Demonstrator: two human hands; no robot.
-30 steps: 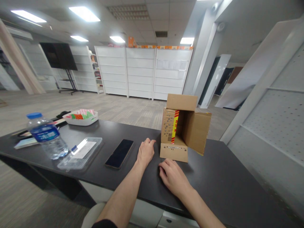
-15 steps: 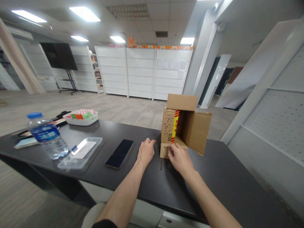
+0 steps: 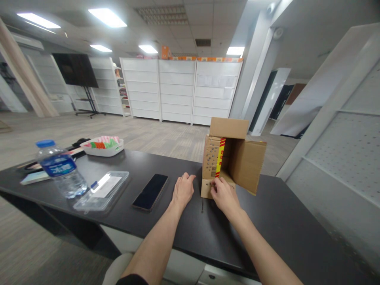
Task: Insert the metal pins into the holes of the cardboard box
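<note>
My right grip (image 3: pixel 223 194) is at the front flap (image 3: pixel 205 190) of the carton (image 3: pixel 210 158) on the bench (image 3: pixel 285 225); fingertips hidden, can't tell if it's closed on anything. Left grip (image 3: pixel 183 190) lies curled just beside, can't tell there either; it isn't bracing, so a hard push could skid the carton or buckle the flap.

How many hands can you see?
2. The left hand rests on the black table, between the phone and the cardboard box. The right hand is at the box's lower flap, covering part of it. No other hands show.
</note>
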